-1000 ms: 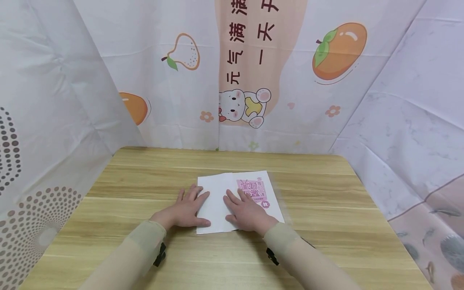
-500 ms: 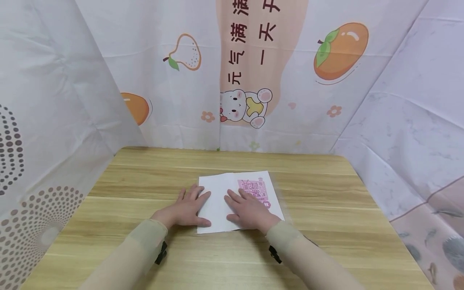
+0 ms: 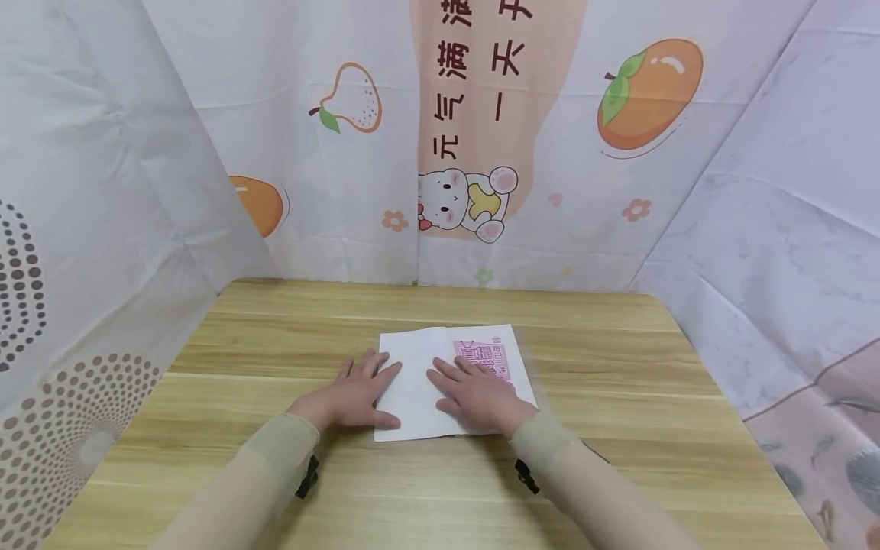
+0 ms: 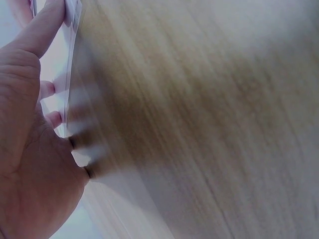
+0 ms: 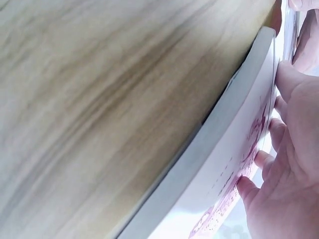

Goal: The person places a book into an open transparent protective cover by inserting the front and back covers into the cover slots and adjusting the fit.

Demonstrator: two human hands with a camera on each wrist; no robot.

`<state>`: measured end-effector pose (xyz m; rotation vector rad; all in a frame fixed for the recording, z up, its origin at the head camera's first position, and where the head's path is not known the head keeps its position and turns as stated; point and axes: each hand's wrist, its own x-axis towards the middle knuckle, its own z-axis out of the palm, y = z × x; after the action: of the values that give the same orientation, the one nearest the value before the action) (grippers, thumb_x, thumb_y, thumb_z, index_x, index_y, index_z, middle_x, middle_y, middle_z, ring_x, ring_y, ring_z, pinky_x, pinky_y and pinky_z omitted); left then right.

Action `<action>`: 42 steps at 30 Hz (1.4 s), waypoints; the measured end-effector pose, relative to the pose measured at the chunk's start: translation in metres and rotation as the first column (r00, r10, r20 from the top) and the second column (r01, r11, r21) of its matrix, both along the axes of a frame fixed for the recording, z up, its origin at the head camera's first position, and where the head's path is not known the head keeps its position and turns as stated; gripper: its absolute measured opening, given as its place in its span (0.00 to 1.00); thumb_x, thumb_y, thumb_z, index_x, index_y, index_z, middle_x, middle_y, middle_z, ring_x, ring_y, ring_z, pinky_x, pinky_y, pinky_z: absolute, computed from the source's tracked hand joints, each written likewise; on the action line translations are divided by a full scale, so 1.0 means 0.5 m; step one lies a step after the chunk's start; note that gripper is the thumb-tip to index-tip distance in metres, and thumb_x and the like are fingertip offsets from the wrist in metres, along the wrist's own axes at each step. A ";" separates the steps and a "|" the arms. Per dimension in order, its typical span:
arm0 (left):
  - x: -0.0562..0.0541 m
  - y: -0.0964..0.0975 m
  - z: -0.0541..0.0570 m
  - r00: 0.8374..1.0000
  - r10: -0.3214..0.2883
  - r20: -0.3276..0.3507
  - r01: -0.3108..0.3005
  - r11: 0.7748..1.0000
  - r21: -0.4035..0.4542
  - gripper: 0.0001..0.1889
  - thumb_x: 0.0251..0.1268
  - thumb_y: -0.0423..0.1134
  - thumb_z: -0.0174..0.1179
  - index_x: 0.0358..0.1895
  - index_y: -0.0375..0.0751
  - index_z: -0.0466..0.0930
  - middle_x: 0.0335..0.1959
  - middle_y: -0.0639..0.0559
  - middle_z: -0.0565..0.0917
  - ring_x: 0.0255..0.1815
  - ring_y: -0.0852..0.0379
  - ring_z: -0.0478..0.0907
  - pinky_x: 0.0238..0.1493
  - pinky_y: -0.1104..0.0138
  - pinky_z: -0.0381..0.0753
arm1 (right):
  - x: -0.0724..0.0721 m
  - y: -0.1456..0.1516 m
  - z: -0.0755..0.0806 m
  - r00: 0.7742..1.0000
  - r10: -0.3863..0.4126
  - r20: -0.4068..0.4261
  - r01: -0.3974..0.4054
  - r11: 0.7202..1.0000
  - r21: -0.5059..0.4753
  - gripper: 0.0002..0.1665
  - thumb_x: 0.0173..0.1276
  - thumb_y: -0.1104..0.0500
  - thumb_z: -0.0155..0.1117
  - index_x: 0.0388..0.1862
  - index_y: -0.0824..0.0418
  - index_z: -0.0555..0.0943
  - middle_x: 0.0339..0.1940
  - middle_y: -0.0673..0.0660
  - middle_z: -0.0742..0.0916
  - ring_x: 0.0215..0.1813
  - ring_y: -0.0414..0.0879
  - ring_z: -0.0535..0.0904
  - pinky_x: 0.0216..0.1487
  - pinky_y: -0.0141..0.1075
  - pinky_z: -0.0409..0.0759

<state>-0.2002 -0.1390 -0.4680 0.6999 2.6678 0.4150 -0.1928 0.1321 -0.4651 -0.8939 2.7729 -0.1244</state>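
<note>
A book lies spread on the wooden table, its left page (image 3: 406, 397) blank white and its right page (image 3: 519, 359) printed with a pink title block. My left hand (image 3: 354, 397) rests with fingers spread on the left page's outer edge. My right hand (image 3: 481, 397) lies over the inner part of the right page, fingers extended, its fingertips near the fold and partly covering the pink print. In the right wrist view, the book's thick page block (image 5: 204, 144) shows beside the right fingers. The left wrist view has the left thumb (image 4: 45, 30) along the page edge.
The wooden table (image 3: 289, 313) extends around the book on all sides. White printed curtains (image 3: 309, 191) hang behind it, with more cloth at the left and right. A black wrist strap piece (image 3: 526, 476) shows under the right forearm.
My right hand has shifted slightly up and right over the printed page, covering more of the pink title, and its thumb has moved in. The left hand stays in place on the page.
</note>
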 end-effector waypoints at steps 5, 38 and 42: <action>-0.002 0.001 0.000 1.000 -0.004 -0.001 0.004 1.000 -0.012 0.53 0.60 0.68 0.66 0.83 0.46 0.53 0.83 0.40 0.48 0.84 0.35 0.37 0.77 0.35 0.35 | -0.009 0.009 0.002 0.998 0.021 0.052 -0.020 1.000 -0.022 0.36 0.82 0.41 0.47 0.84 0.45 0.56 0.86 0.47 0.55 0.84 0.59 0.49 0.80 0.58 0.53; -0.003 0.003 0.025 0.999 -0.001 0.039 0.002 1.000 -0.027 0.53 0.61 0.65 0.68 0.83 0.47 0.52 0.84 0.41 0.47 0.84 0.36 0.39 0.78 0.36 0.40 | -0.020 0.116 0.019 0.987 -0.065 0.144 0.079 0.993 -0.090 0.44 0.76 0.38 0.58 0.84 0.50 0.57 0.85 0.62 0.56 0.84 0.64 0.46 0.79 0.62 0.49; -0.003 0.003 0.026 0.999 -0.001 0.041 0.003 1.000 -0.026 0.53 0.61 0.65 0.68 0.83 0.48 0.51 0.84 0.41 0.47 0.84 0.36 0.38 0.78 0.36 0.40 | -0.016 0.124 0.018 0.986 -0.088 0.140 0.101 0.991 -0.091 0.45 0.75 0.37 0.58 0.84 0.49 0.57 0.85 0.64 0.55 0.84 0.65 0.45 0.79 0.63 0.49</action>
<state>-0.2018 -0.1375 -0.4549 0.6791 2.6290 0.3894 -0.2006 0.1943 -0.4560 -0.7463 2.7017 -0.3267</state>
